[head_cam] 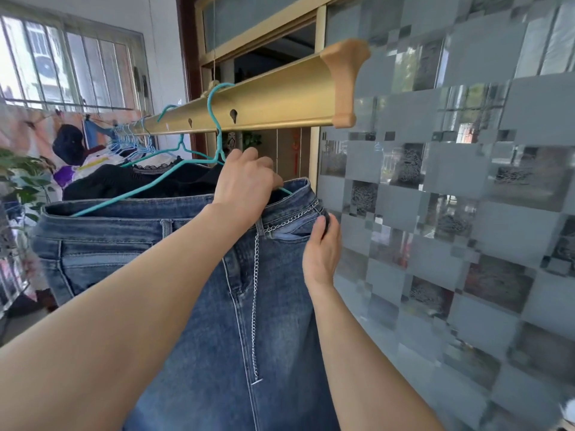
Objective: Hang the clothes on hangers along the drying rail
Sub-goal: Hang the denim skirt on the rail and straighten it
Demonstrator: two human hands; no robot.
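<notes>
Left hand [245, 178]: dead centre, your fingers curl round the teal hanger [220, 140] just above the waistband.
Right hand [322, 247]: at four o'clock from the left, your fingers pinch the denim's right edge.
Denim garment [193, 306]: on the hanger, hanging from centre down to six o'clock.
Drying rail [264, 101]: gold, at twelve o'clock, with the hanger's hook over it.

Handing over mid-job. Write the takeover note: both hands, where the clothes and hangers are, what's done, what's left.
Left hand grips the teal wire hanger at its right shoulder, at the waistband of the blue denim garment.
Right hand pinches the waistband's right end.
Done: the hanger's hook is over the gold drying rail; a black garment hangs behind it.
Left: probably settle the waistband on the hanger, then let go. No further clothes to hang are in view.
</notes>
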